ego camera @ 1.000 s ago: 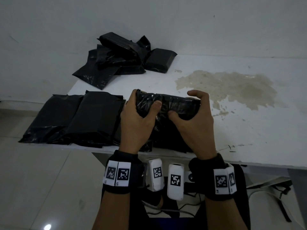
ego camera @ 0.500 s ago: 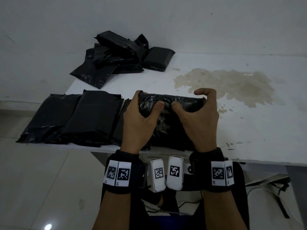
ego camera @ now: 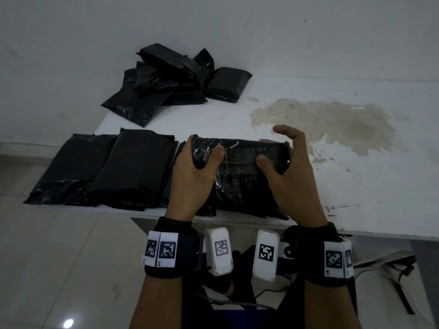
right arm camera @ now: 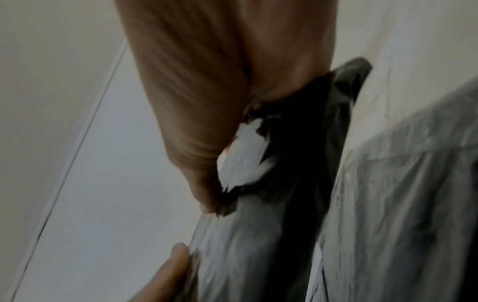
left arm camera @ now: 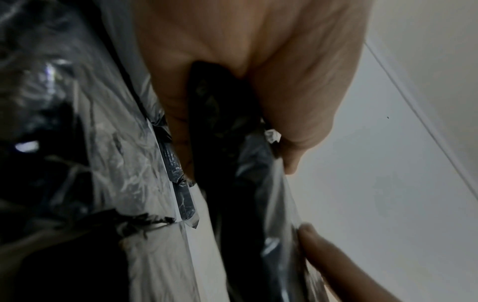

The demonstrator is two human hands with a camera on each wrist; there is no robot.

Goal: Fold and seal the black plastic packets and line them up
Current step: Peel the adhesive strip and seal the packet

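A white bench (ego camera: 356, 186) stands against a plain white wall (ego camera: 261, 32), its top marked by a wide yellowish-brown stain (ego camera: 332, 119) on the right, and pale floor tiles (ego camera: 59, 269) show below its near edge. At the near middle of the bench lies a black plastic packet (ego camera: 247, 162) whose long axis runs away from the person, its far end rolled over into a thick fold that lies crosswise, left to right. The left hand (ego camera: 192, 176) is clamped on the left end of that fold, thumb on top and fingers wrapped round behind; in the left wrist view the black film (left arm camera: 220, 126) is pinched between thumb and fingers. The right hand (ego camera: 292, 176) grips the right end, thumb pressing on top, fingers curled over the far edge, with the index finger lifted clear of the packet; the right wrist view shows the fingertips (right arm camera: 207, 196) pinching the film's edge. Just left of the held packet a row of flat black plastic packets (ego camera: 102, 169) lies side by side along the near edge, their long axes also pointing away from the person. At the far left corner, against the wall, sits a loose heap of black plastic packets (ego camera: 171, 84), lying at mixed angles
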